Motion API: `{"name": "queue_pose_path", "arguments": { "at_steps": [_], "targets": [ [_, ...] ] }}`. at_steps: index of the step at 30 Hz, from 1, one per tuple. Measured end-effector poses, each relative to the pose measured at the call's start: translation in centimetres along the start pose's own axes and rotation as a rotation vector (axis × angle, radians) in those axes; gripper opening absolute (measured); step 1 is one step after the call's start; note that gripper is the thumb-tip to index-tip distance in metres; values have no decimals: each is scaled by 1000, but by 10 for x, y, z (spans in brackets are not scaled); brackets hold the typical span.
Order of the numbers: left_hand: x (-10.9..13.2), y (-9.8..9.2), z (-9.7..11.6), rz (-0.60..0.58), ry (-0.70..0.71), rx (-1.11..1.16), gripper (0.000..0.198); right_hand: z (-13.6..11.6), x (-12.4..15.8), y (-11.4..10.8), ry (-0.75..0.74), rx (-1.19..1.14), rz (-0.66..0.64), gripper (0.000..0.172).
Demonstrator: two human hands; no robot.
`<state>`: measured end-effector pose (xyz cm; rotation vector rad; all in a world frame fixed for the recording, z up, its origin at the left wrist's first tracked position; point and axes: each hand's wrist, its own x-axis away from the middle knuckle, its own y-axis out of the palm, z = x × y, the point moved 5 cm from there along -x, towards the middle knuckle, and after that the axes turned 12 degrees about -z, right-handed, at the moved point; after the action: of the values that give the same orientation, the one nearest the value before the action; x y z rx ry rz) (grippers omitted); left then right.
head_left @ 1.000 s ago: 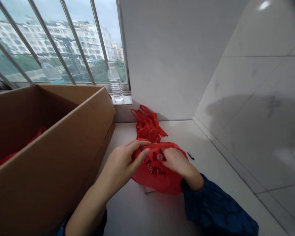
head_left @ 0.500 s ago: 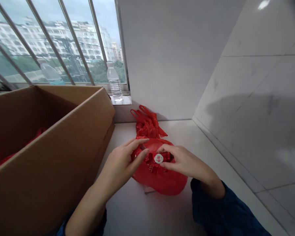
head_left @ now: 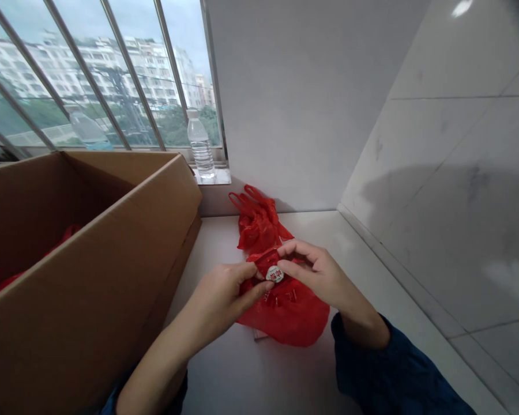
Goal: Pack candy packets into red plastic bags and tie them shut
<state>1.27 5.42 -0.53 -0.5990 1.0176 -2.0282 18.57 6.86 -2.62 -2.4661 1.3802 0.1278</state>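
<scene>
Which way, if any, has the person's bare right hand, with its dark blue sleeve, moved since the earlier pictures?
Yes: the right hand has moved up the view, nearer the clear plastic water bottle on the white windowsill.

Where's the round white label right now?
In the head view, the round white label sits on the red plastic bag, at the fingertips between the left hand and the right hand.

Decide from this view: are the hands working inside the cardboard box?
No, the left hand and right hand hold a red plastic bag outside the cardboard box.
</scene>
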Motion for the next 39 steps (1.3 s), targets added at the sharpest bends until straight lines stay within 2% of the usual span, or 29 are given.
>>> {"name": "queue_pose_path", "arguments": {
  "at_steps": [4,10,13,18,28,39],
  "targets": [
    [0,-1,-1,6,0,20,43,2,-4,4,-52,33,18,19],
    [-1,-7,-7,48,-19,79,41,-3,-3,5,-77,147,-10,19],
    [-2,-7,-8,68,5,134,41,-2,-3,3,-39,100,3,24],
    [0,-12,-11,193,23,216,40,2,-3,3,61,4,-41,32],
    [0,-10,-10,109,-7,159,42,2,-3,3,29,7,-9,28],
    [-1,-9,-9,92,-10,145,41,-3,-3,2,12,113,-8,24]
  ]
}}
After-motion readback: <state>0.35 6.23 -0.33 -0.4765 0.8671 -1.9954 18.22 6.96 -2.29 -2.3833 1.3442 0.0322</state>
